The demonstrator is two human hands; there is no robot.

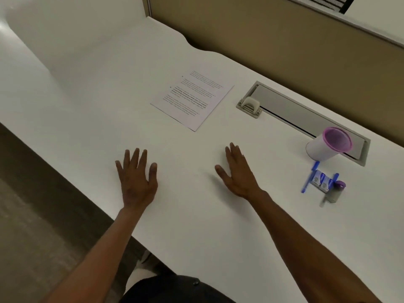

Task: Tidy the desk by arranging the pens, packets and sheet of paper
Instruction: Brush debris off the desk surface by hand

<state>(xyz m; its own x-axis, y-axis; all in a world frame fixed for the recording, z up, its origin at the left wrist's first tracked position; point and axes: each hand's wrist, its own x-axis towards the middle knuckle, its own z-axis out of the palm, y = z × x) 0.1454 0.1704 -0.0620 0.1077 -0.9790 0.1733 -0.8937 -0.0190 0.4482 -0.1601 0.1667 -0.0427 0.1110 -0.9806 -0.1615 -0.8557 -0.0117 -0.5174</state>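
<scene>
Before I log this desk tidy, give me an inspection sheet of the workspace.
Surface: white desk, bare between the hands.
Job's things: printed sheet of paper lies flat and askew; two blue pens flank two packets at the right.
Clutter: white cup with purple rim; small purple-capped bottle lying beside the packets.
Hands: left hand and right hand flat on the desk, holding nothing.
Cables: nothing seen; cable tray shut.
Surroundings: tan partition.

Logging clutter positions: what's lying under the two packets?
A blue pen pokes out from the packets on their left; another blue pen tip shows on their right. Covered parts can't be seen.
</scene>
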